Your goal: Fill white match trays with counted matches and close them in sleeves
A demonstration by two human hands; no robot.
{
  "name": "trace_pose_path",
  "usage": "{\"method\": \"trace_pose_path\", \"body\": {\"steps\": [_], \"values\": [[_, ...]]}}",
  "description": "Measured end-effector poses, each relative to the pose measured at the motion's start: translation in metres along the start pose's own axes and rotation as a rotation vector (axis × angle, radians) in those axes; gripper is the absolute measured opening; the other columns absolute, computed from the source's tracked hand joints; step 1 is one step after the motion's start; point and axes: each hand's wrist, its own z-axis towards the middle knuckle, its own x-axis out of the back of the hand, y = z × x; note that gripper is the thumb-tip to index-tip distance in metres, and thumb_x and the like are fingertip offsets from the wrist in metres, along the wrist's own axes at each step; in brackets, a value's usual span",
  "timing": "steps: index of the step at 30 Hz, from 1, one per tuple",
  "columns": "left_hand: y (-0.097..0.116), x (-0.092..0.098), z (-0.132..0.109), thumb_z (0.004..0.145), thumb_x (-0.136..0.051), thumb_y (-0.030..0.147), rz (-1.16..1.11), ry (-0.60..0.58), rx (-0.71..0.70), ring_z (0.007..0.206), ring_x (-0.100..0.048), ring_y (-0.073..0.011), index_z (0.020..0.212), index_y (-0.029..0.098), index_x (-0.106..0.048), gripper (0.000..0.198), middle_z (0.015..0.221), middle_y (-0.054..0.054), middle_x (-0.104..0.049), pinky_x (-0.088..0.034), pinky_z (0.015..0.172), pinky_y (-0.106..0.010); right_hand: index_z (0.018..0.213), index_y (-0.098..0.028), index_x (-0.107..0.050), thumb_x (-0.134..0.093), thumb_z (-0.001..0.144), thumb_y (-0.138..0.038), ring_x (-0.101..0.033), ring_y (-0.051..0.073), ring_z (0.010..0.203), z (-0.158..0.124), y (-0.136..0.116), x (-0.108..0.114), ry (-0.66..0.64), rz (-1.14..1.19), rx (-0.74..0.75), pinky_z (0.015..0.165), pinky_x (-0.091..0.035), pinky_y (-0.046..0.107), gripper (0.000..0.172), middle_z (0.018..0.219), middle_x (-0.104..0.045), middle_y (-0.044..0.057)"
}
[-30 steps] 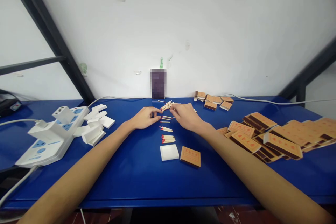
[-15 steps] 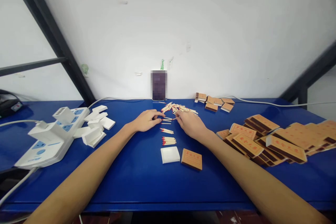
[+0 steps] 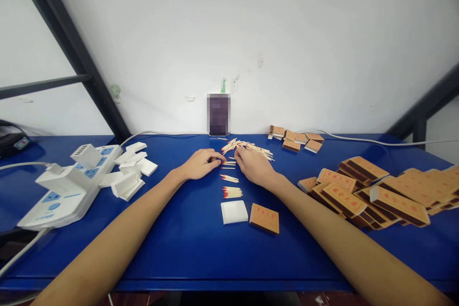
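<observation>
My left hand point(image 3: 205, 164) rests on the table left of a few loose matches point(image 3: 228, 163). Its fingers are loosely bent, with thumb and index tips a little apart beside the red heads. Opposite it, my right hand point(image 3: 254, 166) has its fingers pressed together at the near edge of a heap of matches point(image 3: 247, 145); what they pinch is hidden. Closer to me lie a small group of matches point(image 3: 229, 179) and a neat bundle of matches point(image 3: 232, 192), heads to the left. Below these are a white matchbox tray point(image 3: 234, 212) and a tan matchbox sleeve point(image 3: 264, 218).
Many tan matchboxes point(image 3: 344, 198) are piled at the right, with several small ones point(image 3: 294, 139) at the back. White trays point(image 3: 132, 169) and a power strip point(image 3: 68, 201) sit at the left. A blurred dark panel point(image 3: 218, 114) stands against the wall.
My right hand has moved slightly away from me and left, up to the edge of the match heap. My left hand has hardly moved. The view has shifted a little.
</observation>
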Motion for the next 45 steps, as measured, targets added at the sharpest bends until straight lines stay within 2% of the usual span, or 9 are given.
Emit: {"method": "trace_pose_path", "body": {"steps": [2,5,8,10,15,22,29,34,45], "values": [[0.0,0.0,-0.001,0.092,-0.046,0.028,-0.039,0.02,0.008,0.071,-0.054,-0.0138,0.103,0.019,-0.073,0.03,0.088,-0.003,-0.066,-0.039,0.068,-0.026,0.099,-0.018,-0.064,-0.039,0.1,-0.022,-0.065,0.02,0.093,0.001,0.0,-0.003,0.004,0.056,0.073,0.077,-0.042,0.028,0.025,0.1,-0.072,0.008],[0.001,-0.001,-0.003,0.091,-0.047,0.027,-0.116,0.059,0.046,0.063,-0.051,-0.0124,0.105,0.016,-0.071,0.03,0.077,0.0,-0.064,-0.038,0.064,-0.025,0.097,-0.018,-0.066,-0.042,0.099,-0.022,-0.062,0.017,0.089,-0.002,0.001,-0.008,0.041,0.188,0.18,0.078,-0.041,0.028,0.024,0.097,-0.07,0.005],[0.002,-0.002,-0.004,0.089,-0.049,0.026,-0.155,0.072,0.075,0.058,-0.048,-0.0116,0.112,0.014,-0.067,0.032,0.067,0.003,-0.058,-0.038,0.061,-0.024,0.096,-0.017,-0.067,-0.044,0.099,-0.022,-0.059,0.017,0.084,-0.005,0.002,-0.01,0.066,0.273,0.228,0.077,-0.04,0.029,0.024,0.091,-0.067,0.006],[0.002,-0.002,-0.004,0.089,-0.05,0.026,-0.127,0.071,0.064,0.058,-0.048,-0.0116,0.113,0.014,-0.067,0.032,0.067,0.003,-0.059,-0.038,0.062,-0.024,0.096,-0.017,-0.068,-0.045,0.098,-0.023,-0.057,0.016,0.082,-0.007,0.001,-0.01,0.065,0.299,0.242,0.076,-0.039,0.028,0.024,0.088,-0.065,0.005],[0.001,-0.003,-0.003,0.088,-0.054,0.028,-0.022,0.076,0.002,0.061,-0.049,-0.0119,0.098,0.016,-0.073,0.025,0.069,0.001,-0.059,-0.037,0.062,-0.025,0.096,-0.018,-0.068,-0.052,0.095,-0.024,-0.051,0.014,0.071,-0.007,0.001,-0.01,0.038,0.333,0.227,0.066,-0.034,0.027,0.017,0.078,-0.059,0.001],[-0.002,-0.003,-0.003,0.087,-0.052,0.018,-0.011,0.103,0.029,0.061,-0.051,-0.0106,0.095,0.016,-0.074,0.024,0.077,-0.001,-0.065,-0.038,0.062,-0.024,0.089,-0.019,-0.069,-0.057,0.089,-0.018,-0.047,0.013,0.066,-0.006,0.005,-0.014,0.062,0.373,0.215,0.063,-0.033,0.027,0.012,0.071,-0.054,-0.001],[-0.001,-0.002,-0.004,0.086,-0.057,0.023,-0.043,0.102,0.034,0.058,-0.048,-0.0099,0.091,0.016,-0.074,0.019,0.07,0.001,-0.06,-0.037,0.06,-0.024,0.089,-0.018,-0.068,-0.058,0.089,-0.019,-0.051,0.015,0.071,-0.011,0.009,-0.01,0.073,0.337,0.211,0.069,-0.037,0.028,0.01,0.074,-0.058,0.001],[0.0,-0.003,-0.005,0.084,-0.06,0.027,-0.063,0.104,0.039,0.058,-0.048,-0.01,0.089,0.017,-0.074,0.018,0.069,0.001,-0.059,-0.037,0.06,-0.024,0.09,-0.018,-0.068,-0.05,0.095,-0.022,-0.053,0.016,0.075,-0.012,0.008,-0.01,0.085,0.338,0.192,0.072,-0.039,0.029,0.019,0.081,-0.06,0.003],[0.001,-0.005,-0.004,0.085,-0.06,0.029,-0.035,0.112,0.031,0.058,-0.046,-0.0105,0.091,0.018,-0.074,0.019,0.066,0.002,-0.057,-0.036,0.06,-0.025,0.09,-0.019,-0.067,-0.053,0.094,-0.023,-0.052,0.015,0.073,-0.011,0.001,-0.012,0.102,0.293,0.157,0.069,-0.037,0.028,0.015,0.08,-0.058,0.002]]}}
